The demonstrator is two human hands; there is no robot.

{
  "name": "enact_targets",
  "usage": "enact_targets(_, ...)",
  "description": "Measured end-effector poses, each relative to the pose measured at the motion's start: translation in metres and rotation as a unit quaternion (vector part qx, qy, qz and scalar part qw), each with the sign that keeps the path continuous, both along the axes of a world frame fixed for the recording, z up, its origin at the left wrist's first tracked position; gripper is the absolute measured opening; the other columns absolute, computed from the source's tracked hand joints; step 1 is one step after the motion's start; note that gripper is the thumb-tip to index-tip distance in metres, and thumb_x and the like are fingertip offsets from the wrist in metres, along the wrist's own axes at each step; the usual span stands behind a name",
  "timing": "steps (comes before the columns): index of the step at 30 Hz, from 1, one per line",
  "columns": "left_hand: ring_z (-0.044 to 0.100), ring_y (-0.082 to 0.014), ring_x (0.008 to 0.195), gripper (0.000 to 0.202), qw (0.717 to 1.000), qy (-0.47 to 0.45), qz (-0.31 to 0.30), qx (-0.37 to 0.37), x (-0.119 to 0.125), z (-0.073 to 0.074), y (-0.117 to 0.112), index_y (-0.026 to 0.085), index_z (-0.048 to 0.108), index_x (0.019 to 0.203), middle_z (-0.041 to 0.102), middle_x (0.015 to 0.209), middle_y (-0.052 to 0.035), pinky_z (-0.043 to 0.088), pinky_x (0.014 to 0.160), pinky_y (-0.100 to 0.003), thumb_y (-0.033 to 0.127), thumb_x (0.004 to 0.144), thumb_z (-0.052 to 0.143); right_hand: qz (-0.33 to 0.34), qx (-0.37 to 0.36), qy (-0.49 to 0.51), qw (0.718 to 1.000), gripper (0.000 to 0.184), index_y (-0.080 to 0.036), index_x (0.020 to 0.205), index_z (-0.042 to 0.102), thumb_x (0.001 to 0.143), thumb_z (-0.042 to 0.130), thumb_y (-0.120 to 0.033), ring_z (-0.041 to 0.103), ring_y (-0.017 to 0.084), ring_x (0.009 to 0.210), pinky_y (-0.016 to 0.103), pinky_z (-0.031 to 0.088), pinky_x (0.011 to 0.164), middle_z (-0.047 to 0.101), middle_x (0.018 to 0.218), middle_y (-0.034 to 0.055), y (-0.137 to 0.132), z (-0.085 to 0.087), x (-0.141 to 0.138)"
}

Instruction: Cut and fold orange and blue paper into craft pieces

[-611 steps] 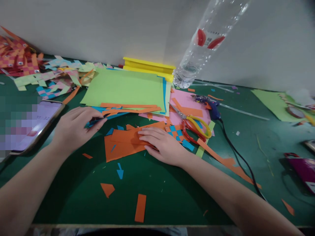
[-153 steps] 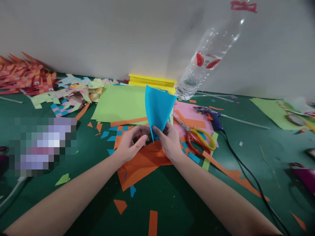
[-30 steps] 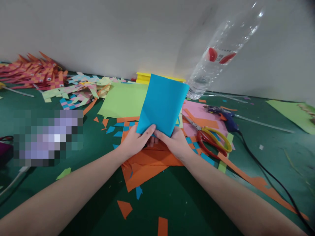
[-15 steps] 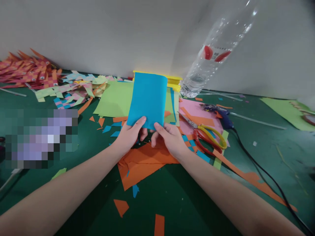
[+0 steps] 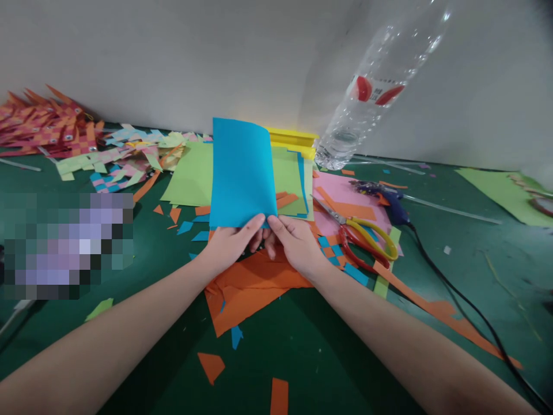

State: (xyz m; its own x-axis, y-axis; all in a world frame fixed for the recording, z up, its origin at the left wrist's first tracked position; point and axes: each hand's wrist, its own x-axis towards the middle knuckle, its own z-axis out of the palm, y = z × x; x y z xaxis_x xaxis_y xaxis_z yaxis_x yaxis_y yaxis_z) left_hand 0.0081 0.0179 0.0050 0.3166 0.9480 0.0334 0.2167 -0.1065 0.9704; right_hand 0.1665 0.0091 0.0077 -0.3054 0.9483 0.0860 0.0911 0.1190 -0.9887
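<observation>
A folded sheet of blue paper (image 5: 242, 176) is held up at its lower edge by both hands. My left hand (image 5: 235, 239) pinches the bottom edge, thumb in front and fingers behind. At the lower right corner, my right hand (image 5: 294, 239) grips the paper between thumb and fingers. The two thumbs nearly meet. Beneath the hands lies crumpled orange paper (image 5: 259, 276). Behind the blue sheet are green paper (image 5: 188, 178) and a yellow tray-like object (image 5: 296, 138), both partly hidden.
Scissors (image 5: 358, 233) and a glue gun (image 5: 382, 199) with a black cord lie at right, near a clear plastic bottle (image 5: 363, 109). Woven paper pieces (image 5: 133, 153) and orange paper figures (image 5: 52, 127) are heaped at back left. A blurred-out purple item (image 5: 73, 242) sits left.
The blue paper has shifted left and turned slightly, uncovering more green paper and the yellow object on its right. My left hand has slid closer to my right.
</observation>
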Motion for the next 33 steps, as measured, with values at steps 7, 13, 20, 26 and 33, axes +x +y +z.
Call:
enact_targets(7,0.054,-0.0117,0.057,0.049,0.997,0.074,-0.014,0.035,0.0013,0.0042,-0.0024,0.021,0.051,0.053,0.058,0.055,0.0009,0.043,0.063,-0.025,0.048,0.092,0.039,0.012,0.023,-0.018,1.000,0.044,-0.020,0.061,0.055,0.096,0.040,-0.042,0.053,0.008,0.047,0.025,0.043,0.056,0.057,0.048,-0.0038,0.0005,-0.0002,-0.0002)
enact_targets(13,0.052,-0.0104,0.055,0.048,0.996,0.049,-0.074,0.029,0.0004,0.0067,-0.0041,0.020,0.050,0.053,0.056,0.055,0.0015,0.045,0.064,-0.024,0.043,0.093,0.037,0.014,-0.010,0.052,0.998,0.043,-0.019,0.058,0.053,0.093,0.045,-0.045,0.050,0.008,0.045,0.025,0.041,0.052,0.056,0.049,-0.0030,-0.0010,0.0016,-0.0004)
enact_targets(20,0.053,-0.0113,0.056,0.048,0.992,0.036,-0.117,0.034,0.0006,0.0080,-0.0089,0.020,0.047,0.051,0.055,0.054,0.0009,0.047,0.070,-0.025,0.042,0.092,0.038,-0.006,-0.031,0.054,0.998,0.041,-0.020,0.060,0.051,0.085,0.056,-0.051,0.042,0.007,0.041,0.025,0.032,0.045,0.048,0.044,-0.0060,0.0006,-0.0037,0.0027)
enact_targets(26,0.054,-0.0121,0.058,0.048,0.992,0.047,-0.114,0.035,0.0007,0.0077,-0.0065,0.020,0.050,0.052,0.056,0.055,-0.0001,0.046,0.068,-0.024,0.043,0.093,0.037,-0.028,-0.033,0.042,0.998,0.041,-0.021,0.062,0.051,0.081,0.059,-0.056,0.042,0.007,0.042,0.025,0.031,0.045,0.048,0.044,-0.0067,0.0020,-0.0037,0.0028)
enact_targets(33,0.064,-0.0152,0.077,0.050,0.992,0.028,-0.120,-0.007,0.0020,0.0092,-0.0072,0.021,0.053,0.053,0.060,0.058,-0.0012,0.048,0.079,-0.024,0.044,0.094,0.036,-0.040,-0.031,0.045,0.998,0.039,-0.020,0.061,0.052,0.084,0.058,-0.052,0.042,0.007,0.040,0.025,0.029,0.044,0.051,0.043,-0.0058,0.0031,-0.0073,0.0023)
